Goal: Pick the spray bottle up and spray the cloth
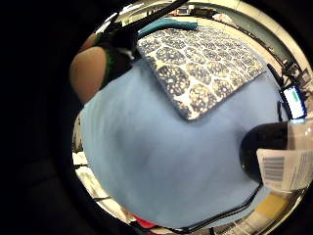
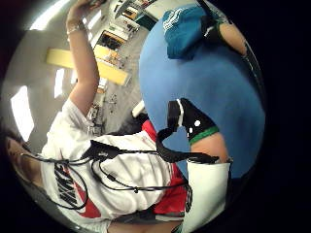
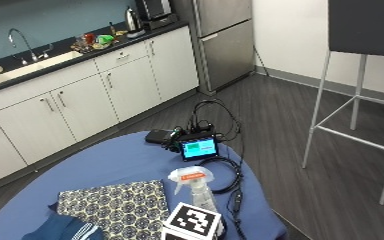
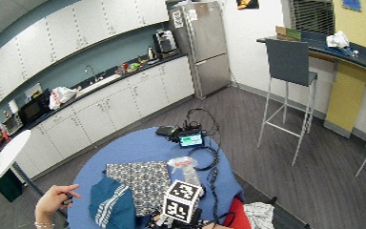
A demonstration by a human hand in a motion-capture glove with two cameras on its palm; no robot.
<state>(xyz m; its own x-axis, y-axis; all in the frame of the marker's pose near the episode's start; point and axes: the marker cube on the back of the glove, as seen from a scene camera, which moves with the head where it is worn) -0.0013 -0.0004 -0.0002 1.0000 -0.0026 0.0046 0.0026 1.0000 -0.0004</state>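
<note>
Blue-covered round table (image 3: 112,160) holds a patterned cloth (image 3: 115,207); clear spray bottle (image 3: 195,187) stands upright just beside it (small screen (image 3: 199,148) beyond). Gloved right hand (image 2: 192,121) near the bottle, grip can't be told. Bare left hand (image 4: 56,198) raised apart.

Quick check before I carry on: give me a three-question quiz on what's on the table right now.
1. True or false: the patterned cloth is draped over the bottle.
2. What sits on the table just beyond the bottle, towards the cabinets? A) a kettle B) a lit screen C) a plate
3. Fill in: the bottle's trigger head is ___ in colour.

Key: 1 false, the cloth lies flat beside the bottle; 2 B; 3 white.
</note>
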